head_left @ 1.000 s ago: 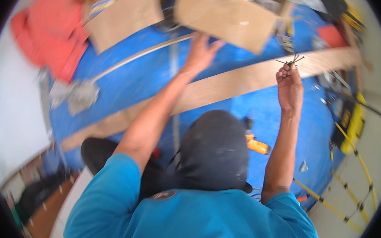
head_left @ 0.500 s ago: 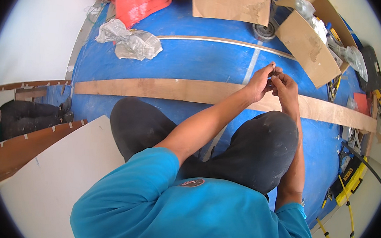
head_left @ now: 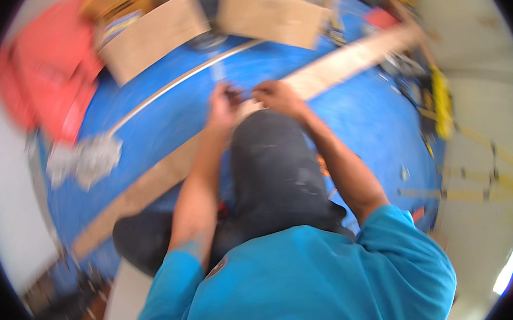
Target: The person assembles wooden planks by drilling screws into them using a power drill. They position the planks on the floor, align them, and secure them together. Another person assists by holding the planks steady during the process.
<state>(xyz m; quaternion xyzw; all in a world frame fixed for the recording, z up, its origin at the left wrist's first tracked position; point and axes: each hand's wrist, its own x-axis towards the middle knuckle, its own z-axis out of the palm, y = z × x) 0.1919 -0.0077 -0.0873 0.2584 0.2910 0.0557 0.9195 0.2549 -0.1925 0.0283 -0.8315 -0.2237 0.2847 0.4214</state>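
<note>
My left hand (head_left: 223,107) is closed around a small dark object (head_left: 232,94), too blurred to name. A short gap away, my right hand (head_left: 280,97) has its fingers pinched together; whether anything small is between them is not visible. Both hands are just beyond my raised knee (head_left: 269,143), above a long wooden board (head_left: 166,168) that runs diagonally across the blue floor covering (head_left: 355,110).
Cardboard boxes (head_left: 272,17) and a red plastic sack (head_left: 54,68) lie on the far side. A thin strip (head_left: 178,83) and crumpled clear plastic (head_left: 97,159) are at the left. Tools and a yellow item (head_left: 442,101) lie along the right wall.
My view has swung to the right, so the board now slants. My hands have come apart, the right one moving away from the dark object in the left.
</note>
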